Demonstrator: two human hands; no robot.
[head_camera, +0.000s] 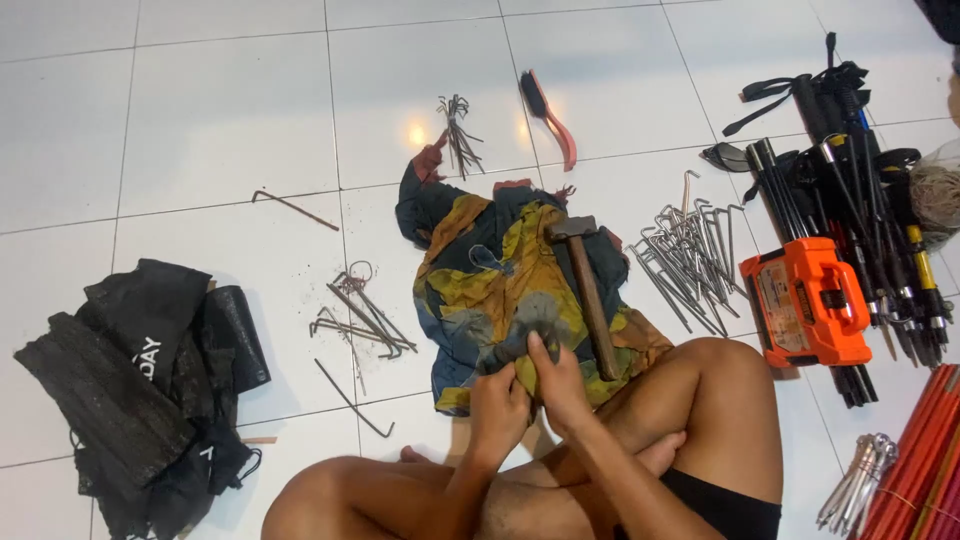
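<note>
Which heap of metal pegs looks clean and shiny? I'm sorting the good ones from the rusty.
The heap of pegs right of the hammer, beside the orange case: bright silver. Those left of the patterned cloth are dark and rusty.

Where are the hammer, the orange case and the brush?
hammer (592, 300): head view, middle of its wooden handle, lying on the patterned cloth.
orange case (805, 300): head view, centre of its top face, right of the metal pegs.
brush (553, 125): head view, on its pink handle, top centre.
</note>
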